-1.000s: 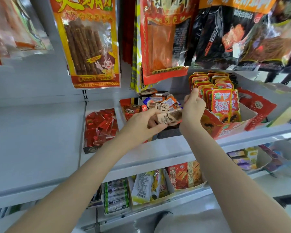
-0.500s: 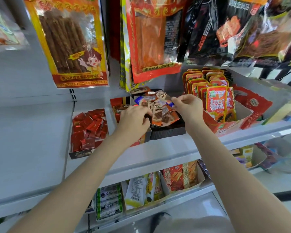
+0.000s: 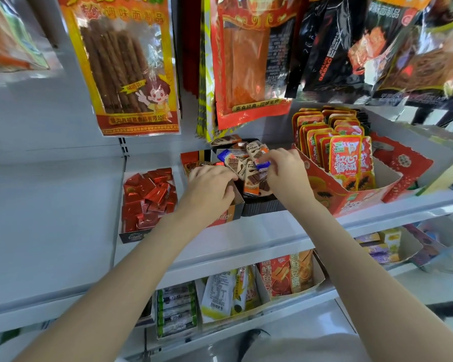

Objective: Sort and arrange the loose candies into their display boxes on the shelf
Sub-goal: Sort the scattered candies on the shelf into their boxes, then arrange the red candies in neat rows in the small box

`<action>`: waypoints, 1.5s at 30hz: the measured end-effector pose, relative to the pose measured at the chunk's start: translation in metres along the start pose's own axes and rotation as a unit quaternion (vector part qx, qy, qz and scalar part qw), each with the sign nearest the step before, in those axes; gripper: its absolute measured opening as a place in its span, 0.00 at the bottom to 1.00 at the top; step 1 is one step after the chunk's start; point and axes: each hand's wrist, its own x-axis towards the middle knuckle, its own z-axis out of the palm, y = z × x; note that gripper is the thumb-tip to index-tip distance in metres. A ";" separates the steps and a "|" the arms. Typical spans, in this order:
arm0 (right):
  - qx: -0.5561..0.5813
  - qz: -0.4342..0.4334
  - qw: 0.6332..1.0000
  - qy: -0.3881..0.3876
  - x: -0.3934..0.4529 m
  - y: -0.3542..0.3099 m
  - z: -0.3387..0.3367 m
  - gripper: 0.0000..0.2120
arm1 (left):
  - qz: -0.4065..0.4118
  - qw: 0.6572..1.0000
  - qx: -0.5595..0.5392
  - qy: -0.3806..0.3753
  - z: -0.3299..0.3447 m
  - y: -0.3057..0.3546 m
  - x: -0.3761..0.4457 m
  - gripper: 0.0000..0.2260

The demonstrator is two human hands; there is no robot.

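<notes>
A black tray (image 3: 262, 209) on the white shelf (image 3: 246, 236) holds a heap of loose chocolate candies (image 3: 250, 176) in brown, orange and blue wrappers. My right hand (image 3: 285, 172) reaches over this heap and pinches a blue-wrapped candy (image 3: 263, 165) between thumb and fingertips. Left of the tray stands an orange display box (image 3: 222, 218). My left hand (image 3: 209, 186) sits over it with fingers curled down inside; what they hold is hidden. Further left, a dark box (image 3: 132, 236) is filled with red foil candies (image 3: 148, 197).
A red carton of upright snack sachets (image 3: 351, 202) stands close to my right wrist. Large snack bags (image 3: 126, 64) hang just above the boxes. The lower shelf carries more boxes of packets (image 3: 285, 278). The shelf left of the red candies is bare white.
My left hand carried a brown candy from in front of the boxes down into the orange box. My right hand moved left onto the heap and took a blue-wrapped candy.
</notes>
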 end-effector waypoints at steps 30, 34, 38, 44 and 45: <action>0.017 -0.217 0.893 -0.393 -0.024 -0.134 0.050 0.12 | -0.099 0.983 -0.100 -0.119 -0.099 -0.119 -0.121 0.08; 0.022 -0.191 0.879 -0.436 -0.021 -0.147 0.055 0.15 | -0.091 0.985 -0.049 -0.138 -0.097 -0.118 -0.116 0.12; -0.002 -0.213 0.885 -0.414 -0.017 -0.149 0.059 0.11 | -0.093 0.986 0.008 -0.138 -0.090 -0.110 -0.108 0.13; 0.046 -0.201 0.910 -0.360 -0.019 -0.138 0.055 0.08 | -0.110 0.982 0.056 -0.145 -0.085 -0.108 -0.097 0.13; 0.051 -0.200 0.913 -0.352 -0.018 -0.136 0.054 0.08 | -0.107 0.981 0.066 -0.147 -0.084 -0.108 -0.096 0.13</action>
